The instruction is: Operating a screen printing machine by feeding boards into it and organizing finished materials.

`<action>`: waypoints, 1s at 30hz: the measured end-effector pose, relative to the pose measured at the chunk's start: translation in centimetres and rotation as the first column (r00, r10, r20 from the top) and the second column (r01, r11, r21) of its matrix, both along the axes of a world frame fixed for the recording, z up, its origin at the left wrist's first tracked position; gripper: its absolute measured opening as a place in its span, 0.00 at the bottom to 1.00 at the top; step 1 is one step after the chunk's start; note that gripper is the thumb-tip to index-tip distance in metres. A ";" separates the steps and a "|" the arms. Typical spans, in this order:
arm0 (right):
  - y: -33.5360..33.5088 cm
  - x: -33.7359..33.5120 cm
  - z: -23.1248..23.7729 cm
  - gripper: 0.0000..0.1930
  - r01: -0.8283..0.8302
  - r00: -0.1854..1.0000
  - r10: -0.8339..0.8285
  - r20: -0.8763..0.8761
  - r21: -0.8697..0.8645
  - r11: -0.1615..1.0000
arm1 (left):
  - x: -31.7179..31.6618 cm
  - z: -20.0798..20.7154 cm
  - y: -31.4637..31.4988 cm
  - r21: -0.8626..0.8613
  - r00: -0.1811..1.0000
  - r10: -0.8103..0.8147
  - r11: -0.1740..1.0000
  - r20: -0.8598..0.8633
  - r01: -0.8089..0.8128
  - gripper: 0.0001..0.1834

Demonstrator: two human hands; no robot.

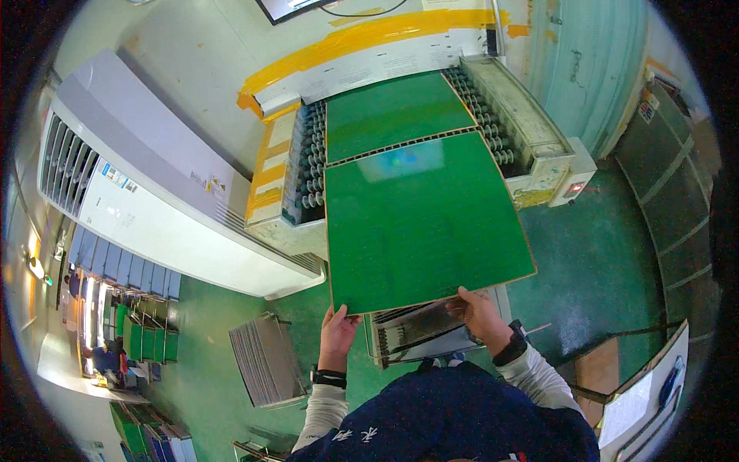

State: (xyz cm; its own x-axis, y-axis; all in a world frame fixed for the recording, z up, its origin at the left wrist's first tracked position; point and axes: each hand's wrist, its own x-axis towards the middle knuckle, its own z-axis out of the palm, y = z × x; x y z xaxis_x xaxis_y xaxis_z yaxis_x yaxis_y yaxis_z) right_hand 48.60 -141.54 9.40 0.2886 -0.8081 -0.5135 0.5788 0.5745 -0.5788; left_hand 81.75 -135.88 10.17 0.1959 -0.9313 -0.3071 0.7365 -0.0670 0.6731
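A large glossy green board (423, 223) with a thin tan border slopes from the roller conveyor (314, 154) toward me. My left hand (339, 333) grips its near left corner, thumb on top and fingers partly hidden beneath. Further right along the same near edge, my right hand (479, 316) holds the board, its thumb on the upper face and its other fingers below. The board's far edge lies at the rollers, close to a second green board (396, 112) that rests flat on the conveyor. A bright reflection shows on the held board's far part.
Below the held board stands a low metal rack (419, 339). A stack of grey panels (265, 360) is on the floor to the left. A white air conditioner (185, 208) flanks the conveyor. At lower right is a tilted board with paper (627, 412).
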 end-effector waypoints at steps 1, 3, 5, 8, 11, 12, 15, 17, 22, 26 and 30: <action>-0.2 0.0 -0.3 0.09 -0.002 1.000 0.002 0.001 0.000 1.000 | 0.1 -0.1 0.0 0.000 1.000 0.002 1.000 0.001 -0.002 0.09; -0.3 0.0 -0.4 0.09 0.002 1.000 -0.001 0.016 -0.021 1.000 | 0.4 -0.4 -0.1 0.017 1.000 0.006 1.000 0.005 -0.006 0.09; -0.5 0.3 0.6 0.08 0.023 1.000 -0.023 0.020 -0.013 1.000 | 0.6 -0.6 -0.2 0.008 1.000 -0.005 1.000 0.012 0.004 0.11; -0.9 0.4 0.5 0.08 0.050 0.999 -0.050 0.014 -0.002 0.999 | 0.3 0.3 -0.6 0.002 1.000 -0.016 1.000 0.018 0.016 0.12; -1.3 0.3 0.5 0.07 0.058 0.998 -0.057 -0.004 0.005 0.998 | 0.4 0.4 -1.0 -0.010 0.999 -0.031 0.999 0.026 0.032 0.11; -1.4 0.4 0.7 0.07 0.060 0.998 -0.059 -0.013 0.011 0.998 | 0.5 0.3 -1.0 -0.024 0.998 -0.046 0.999 0.036 0.047 0.12; -1.8 0.4 0.3 0.07 0.045 0.999 -0.045 -0.007 -0.001 0.999 | 0.6 0.4 -1.2 -0.023 0.999 -0.044 0.999 0.024 0.044 0.12; -2.0 0.4 0.8 0.07 0.039 0.999 -0.039 -0.007 -0.026 0.999 | 0.3 0.9 -1.6 -0.025 0.999 -0.034 0.999 0.017 0.034 0.12; -2.4 0.6 1.5 0.07 0.061 0.998 -0.061 -0.002 -0.051 0.997 | 0.4 1.0 -2.2 -0.008 0.999 -0.048 0.999 0.020 0.048 0.11; -2.9 0.7 1.6 0.08 0.053 0.998 -0.054 -0.013 -0.037 0.998 | 0.8 0.2 -2.7 -0.025 0.999 -0.043 0.999 0.018 0.043 0.11; -3.4 0.7 1.2 0.09 0.046 0.999 -0.047 -0.015 -0.055 0.997 | 1.0 0.0 -3.2 -0.047 0.998 -0.057 0.997 0.005 0.057 0.11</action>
